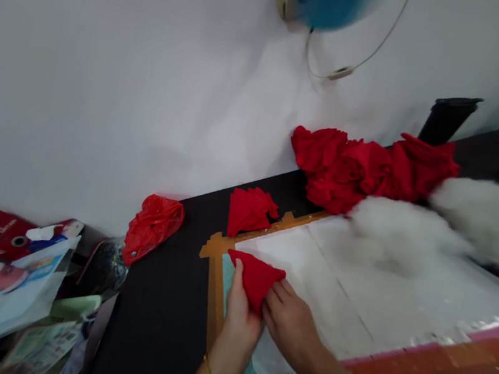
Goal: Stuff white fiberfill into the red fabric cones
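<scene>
Between my two hands is a red cone-shaped fabric piece (255,276), its narrow tip pointing to the upper left. My left hand (241,306) grips it from below, thumb along its side. At the wider right end, my right hand (288,316) has its fingers closed on the fabric edge; the fingertips are partly hidden there. Both hands are above the near-left corner of a white sheet (311,273) taped to the black table. Just beyond them lies another red fabric piece (250,211). White stuffing (405,234) rests on the sheet to the right.
A heap of red fabric (366,167) lies against the wall, with a black container (447,120) behind it. To the left are a red plastic bag (153,225) and a box of papers (50,339). A blurred blue fan (338,2) hangs above with its cord.
</scene>
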Demonstrator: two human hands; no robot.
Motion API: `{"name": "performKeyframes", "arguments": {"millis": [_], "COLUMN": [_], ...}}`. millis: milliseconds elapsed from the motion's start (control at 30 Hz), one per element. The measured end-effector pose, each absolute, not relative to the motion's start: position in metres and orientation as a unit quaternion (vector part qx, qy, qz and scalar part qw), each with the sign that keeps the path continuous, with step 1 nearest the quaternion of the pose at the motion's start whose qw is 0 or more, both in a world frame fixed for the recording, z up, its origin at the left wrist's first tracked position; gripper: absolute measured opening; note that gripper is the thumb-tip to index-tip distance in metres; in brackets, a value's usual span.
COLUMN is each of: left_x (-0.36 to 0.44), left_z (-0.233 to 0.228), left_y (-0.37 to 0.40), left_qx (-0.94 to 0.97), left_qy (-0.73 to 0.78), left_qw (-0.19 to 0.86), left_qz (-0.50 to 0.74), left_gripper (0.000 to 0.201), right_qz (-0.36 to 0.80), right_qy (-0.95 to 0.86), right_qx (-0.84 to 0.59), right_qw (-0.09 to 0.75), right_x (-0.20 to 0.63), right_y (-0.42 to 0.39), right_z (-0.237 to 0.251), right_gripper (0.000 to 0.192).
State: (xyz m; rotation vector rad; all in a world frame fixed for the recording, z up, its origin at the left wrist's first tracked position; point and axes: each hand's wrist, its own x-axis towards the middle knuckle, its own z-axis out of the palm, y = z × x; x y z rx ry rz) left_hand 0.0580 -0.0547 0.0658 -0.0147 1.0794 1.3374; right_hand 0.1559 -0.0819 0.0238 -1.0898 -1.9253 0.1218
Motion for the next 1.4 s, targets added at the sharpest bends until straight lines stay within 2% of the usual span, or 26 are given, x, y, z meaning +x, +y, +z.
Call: {"name": "performKeyframes", "arguments": {"millis": [133,333,400,500,633,800,933,1067,1233,1400], "left_x": [0.063,0.052,0.048,0.047,0.054,0.061,0.061,0.063,0.064,0.058], "left_z": [0.062,0.050,0.050,0.053,0.060,0.062,0.055,0.046,0.043,0.055], "left_y": [-0.063,-0.050,-0.047,-0.047,-0.052,-0.056,-0.058,-0.061,-0.063,-0.061], "left_qx": [-0.029,-0.040,-0.040,-0.052,-0.049,-0.019,-0.030,-0.024,0.002,0.061], "left_qy": [0.464,0.440,0.431,0.429,0.447,0.448,0.471,0.444,0.443,0.437], "left_qw": [0.661,0.688,0.692,0.705,0.686,0.696,0.678,0.698,0.688,0.702], "left_qz": [0.589,0.576,0.577,0.563,0.572,0.561,0.564,0.561,0.574,0.558], "left_gripper": [0.028,0.031,0.032,0.034,0.031,0.037,0.034,0.035,0.042,0.045], "right_qz": [0.104,0.026,0.044,0.046,0.040,-0.005,0.052,0.046,0.118,0.006], "right_qy": [-0.781,-0.792,-0.783,-0.779,-0.821,-0.821,-0.837,-0.833,-0.841,-0.828], "right_qx": [-0.415,-0.469,-0.451,-0.398,-0.401,-0.460,-0.435,-0.456,-0.406,-0.428], "right_qw": [0.454,0.390,0.426,0.482,0.404,0.338,0.327,0.309,0.337,0.363], "right_x": [0.151,0.175,0.182,0.182,0.167,0.160,0.164,0.168,0.169,0.176], "right_y": [-0.076,-0.073,-0.078,-0.085,-0.084,-0.082,-0.086,-0.084,-0.083,-0.083], "right_z": [0.019,0.024,0.031,0.038,0.027,0.013,0.021,0.029,0.024,0.007], "right_gripper": [0.019,0.023,0.022,0.032,0.025,0.023,0.016,0.025,0.017,0.023]}}
